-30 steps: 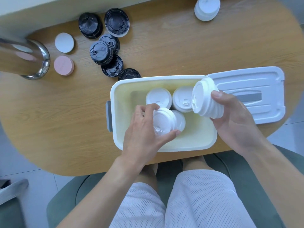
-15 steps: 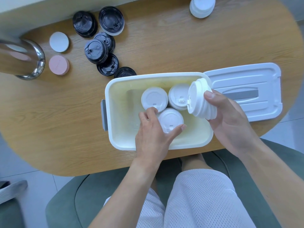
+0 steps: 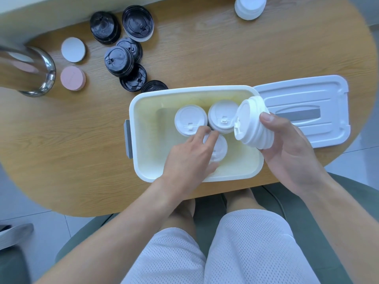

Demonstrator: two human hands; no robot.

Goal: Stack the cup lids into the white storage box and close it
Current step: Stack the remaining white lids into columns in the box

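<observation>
While the left hand [image 3: 190, 158] presses straight fingers on a white plastic cup lid [image 3: 218, 148] in the open white storage box [image 3: 143, 167], the right hand [image 3: 287, 148] grips a nested white lid stack [image 3: 251, 123] over its right rim; next: seat that stack upright, black lids [image 3: 123, 58] untouched

- The left hand [image 3: 189, 158] covers part of the near lid [image 3: 220, 147] in the box [image 3: 143, 173], and its fingertips overlap the lower edge of the left lid [image 3: 189, 118].
- The right hand [image 3: 287, 152] hides the back of the lid stack [image 3: 251, 123]; how many lids it holds cannot be counted.
- The white lids [image 3: 250, 7] at top centre are cut off by the frame's edge.
- The steel cup [image 3: 28, 72] runs off the left edge, blurred.
- The lowest black lid [image 3: 154, 87] is half hidden behind the box rim.
- The print on the black lids is too small to read.
</observation>
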